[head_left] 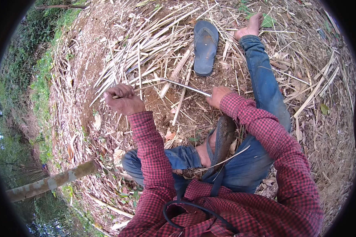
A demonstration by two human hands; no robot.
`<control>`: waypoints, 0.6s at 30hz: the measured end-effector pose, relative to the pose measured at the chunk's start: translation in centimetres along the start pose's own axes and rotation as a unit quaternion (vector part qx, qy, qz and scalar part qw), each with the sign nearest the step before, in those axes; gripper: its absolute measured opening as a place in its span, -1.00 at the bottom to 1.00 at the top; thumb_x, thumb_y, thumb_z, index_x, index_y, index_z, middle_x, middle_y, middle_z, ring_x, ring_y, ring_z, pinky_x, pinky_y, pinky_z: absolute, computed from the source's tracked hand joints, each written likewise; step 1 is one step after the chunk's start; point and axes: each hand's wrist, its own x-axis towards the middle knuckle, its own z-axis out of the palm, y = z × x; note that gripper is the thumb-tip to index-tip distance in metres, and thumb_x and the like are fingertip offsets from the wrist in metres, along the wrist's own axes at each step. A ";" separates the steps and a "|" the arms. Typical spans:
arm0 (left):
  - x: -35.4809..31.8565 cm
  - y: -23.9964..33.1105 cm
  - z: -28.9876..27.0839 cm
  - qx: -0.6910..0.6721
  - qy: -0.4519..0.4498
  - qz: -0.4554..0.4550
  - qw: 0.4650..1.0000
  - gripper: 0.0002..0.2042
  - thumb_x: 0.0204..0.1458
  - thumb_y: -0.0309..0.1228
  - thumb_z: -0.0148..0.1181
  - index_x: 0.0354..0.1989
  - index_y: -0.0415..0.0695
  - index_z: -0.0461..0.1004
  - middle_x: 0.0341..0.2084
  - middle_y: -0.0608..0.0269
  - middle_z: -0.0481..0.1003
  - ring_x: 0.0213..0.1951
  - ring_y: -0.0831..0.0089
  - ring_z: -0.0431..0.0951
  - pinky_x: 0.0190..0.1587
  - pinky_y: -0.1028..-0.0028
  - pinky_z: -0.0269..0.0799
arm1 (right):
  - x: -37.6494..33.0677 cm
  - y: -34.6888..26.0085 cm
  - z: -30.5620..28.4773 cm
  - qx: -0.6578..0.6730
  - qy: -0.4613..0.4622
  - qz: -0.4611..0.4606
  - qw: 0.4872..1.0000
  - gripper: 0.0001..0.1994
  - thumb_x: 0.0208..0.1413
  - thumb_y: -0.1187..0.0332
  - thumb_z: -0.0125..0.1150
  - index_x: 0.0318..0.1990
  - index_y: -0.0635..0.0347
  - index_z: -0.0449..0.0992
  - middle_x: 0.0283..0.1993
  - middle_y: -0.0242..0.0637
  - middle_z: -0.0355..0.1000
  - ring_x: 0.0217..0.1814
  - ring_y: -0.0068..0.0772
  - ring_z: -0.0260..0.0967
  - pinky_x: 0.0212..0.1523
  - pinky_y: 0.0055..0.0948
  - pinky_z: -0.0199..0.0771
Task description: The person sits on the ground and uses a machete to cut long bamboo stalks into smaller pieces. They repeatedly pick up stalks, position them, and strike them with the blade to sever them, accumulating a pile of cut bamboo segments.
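Note:
My left hand [124, 99] is closed around a thin wooden strip [149, 86] that points to the right. In my right hand [219, 97] is a knife, its long narrow blade [186, 87] slanting up and left. The blade's tip lies close to the strip's free end; whether they touch I cannot tell. My fist hides the knife's handle. Below the hands are my bent leg and a foot in a dark sandal [224, 136], sole partly turned up.
Many pale split strips [146, 51] lie heaped on the ground beyond my hands. A loose grey flip-flop [205, 47] sits past the blade. My other leg [263, 75] stretches out barefoot at the right. A tree trunk [53, 181] stands at the lower left, with green plants behind.

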 end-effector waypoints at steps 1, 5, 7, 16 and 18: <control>0.3 0.2 0.0 -0.008 0.002 0.000 1.000 -0.65 0.12 -0.17 -0.22 -0.70 0.00 0.06 -0.82 0.43 -0.01 -0.76 0.60 -0.05 -0.74 0.55 -0.11 | 0.4 0.3 -0.9 0.019 -0.061 0.021 0.998 -0.52 0.10 0.05 -0.04 -0.19 0.41 0.47 -0.35 0.00 0.48 -0.28 -0.15 0.48 -0.13 -0.22 0.49; 0.6 0.2 -0.8 -0.014 0.049 0.002 0.999 -0.67 0.14 -0.25 -0.33 -0.69 0.00 0.06 -0.83 0.44 -0.01 -0.77 0.61 -0.06 -0.75 0.55 -0.08 | -0.8 0.0 0.1 0.005 0.007 -0.056 0.998 -0.50 0.08 0.03 -0.03 -0.18 0.40 0.48 -0.31 0.05 0.48 -0.23 -0.12 0.48 -0.11 -0.25 0.48; 0.8 0.5 -0.7 0.013 0.058 0.010 0.998 -0.65 0.19 -0.20 -0.31 -0.65 -0.01 0.10 -0.81 0.45 0.02 -0.75 0.61 -0.02 -0.70 0.56 0.02 | -0.2 0.6 -0.5 0.003 -0.029 -0.001 1.000 -0.50 0.08 0.03 -0.03 -0.16 0.40 0.47 -0.27 0.07 0.47 -0.20 -0.12 0.47 -0.09 -0.25 0.47; -0.1 0.7 -0.1 0.055 0.153 0.027 0.986 -0.66 0.23 -0.15 -0.23 -0.53 -0.08 0.21 -0.64 0.37 0.19 -0.57 0.55 0.17 -0.46 0.57 0.22 | -1.1 -1.0 0.5 0.082 0.026 -0.081 0.993 -0.51 0.06 0.06 -0.06 -0.19 0.42 0.47 -0.35 0.05 0.47 -0.27 -0.09 0.46 -0.11 -0.19 0.44; -0.9 0.9 0.7 0.065 0.162 0.041 0.984 -0.66 0.23 -0.14 -0.22 -0.53 -0.08 0.21 -0.63 0.37 0.21 -0.56 0.55 0.17 -0.45 0.56 0.23 | -2.2 -2.9 0.1 0.146 0.043 -0.113 0.982 -0.55 0.04 0.09 -0.05 -0.23 0.39 0.48 -0.45 0.02 0.45 -0.36 -0.05 0.44 -0.18 -0.18 0.44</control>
